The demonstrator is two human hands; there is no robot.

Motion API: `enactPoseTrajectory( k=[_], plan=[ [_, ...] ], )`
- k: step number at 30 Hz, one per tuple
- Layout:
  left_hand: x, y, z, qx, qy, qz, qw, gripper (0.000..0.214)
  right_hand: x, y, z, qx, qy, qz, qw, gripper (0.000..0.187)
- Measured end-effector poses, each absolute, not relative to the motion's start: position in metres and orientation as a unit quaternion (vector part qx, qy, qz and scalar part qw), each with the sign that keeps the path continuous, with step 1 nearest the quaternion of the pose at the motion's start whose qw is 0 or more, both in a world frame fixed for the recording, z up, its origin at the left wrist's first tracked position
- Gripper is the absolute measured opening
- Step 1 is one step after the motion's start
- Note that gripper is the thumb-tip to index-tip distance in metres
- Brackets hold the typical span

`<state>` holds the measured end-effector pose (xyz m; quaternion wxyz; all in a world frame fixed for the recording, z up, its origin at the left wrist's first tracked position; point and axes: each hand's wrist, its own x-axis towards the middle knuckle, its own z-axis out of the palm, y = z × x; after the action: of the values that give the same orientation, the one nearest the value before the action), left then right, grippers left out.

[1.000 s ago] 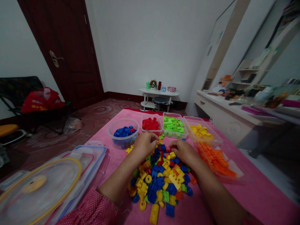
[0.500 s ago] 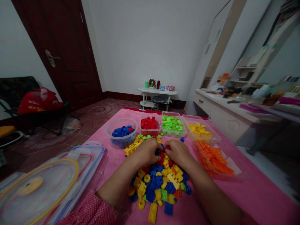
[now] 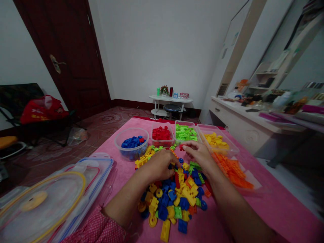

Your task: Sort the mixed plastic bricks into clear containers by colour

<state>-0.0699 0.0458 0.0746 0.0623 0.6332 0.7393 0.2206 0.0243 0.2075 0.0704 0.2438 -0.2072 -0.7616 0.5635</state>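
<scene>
My right hand is raised over the far right side of the pile, pinching a small red building block between thumb and fingertips. My left hand rests over the upper middle of the loose building blocks. Its index finger stretches down among them, apart from the thumb, and blue pieces show in the gap; the other fingers are hidden. The pile mixes yellow, blue, red, green and orange pieces. Just beyond my hands stand a tub of red blocks and a tub of green blocks.
A round tub with blue blocks stands at the left. Yellow blocks and orange blocks fill containers on the right. Stacked clear lids lie at the left edge of the pink cloth. A white dresser stands beyond it.
My right hand has lifted off the pile and moved away and slightly right, carrying the red block. My left hand has stayed over the pile, its index finger now stretched out.
</scene>
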Motion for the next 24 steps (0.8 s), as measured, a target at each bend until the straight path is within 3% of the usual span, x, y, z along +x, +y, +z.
enactPoseTrajectory(
  k=[6,24],
  plan=[
    [-0.064,0.048,0.071,0.631,0.751,0.181,0.067,0.02,0.027,0.206,0.073,-0.234,-0.649,0.681,0.247,0.032],
    [-0.065,0.044,0.076,0.647,0.737,0.175,0.091,0.017,0.026,0.202,0.073,-0.224,-0.687,0.647,0.245,0.029]
  ],
)
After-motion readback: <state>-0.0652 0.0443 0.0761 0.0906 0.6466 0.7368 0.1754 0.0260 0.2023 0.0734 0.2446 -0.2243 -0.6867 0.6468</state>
